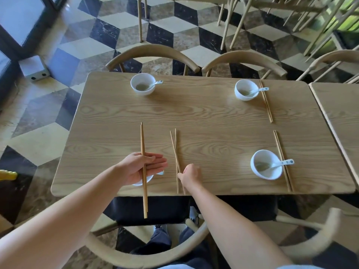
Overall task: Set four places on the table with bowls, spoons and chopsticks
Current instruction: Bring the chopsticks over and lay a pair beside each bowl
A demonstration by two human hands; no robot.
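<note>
A pair of chopsticks (144, 167) is held by the left hand (140, 167) at lower centre-left of the frame, lying across the palm under the thumb, with the fingers stretched out flat to the right. A near-left bowl (141, 181) is mostly hidden beneath that hand. A second pair (176, 158) is pinched near its lower end by the closed fingertips of the right hand (191, 175), resting on the table (213, 123). Three other bowls with spoons are seen; chopsticks lie beside the two right-hand ones.
</note>
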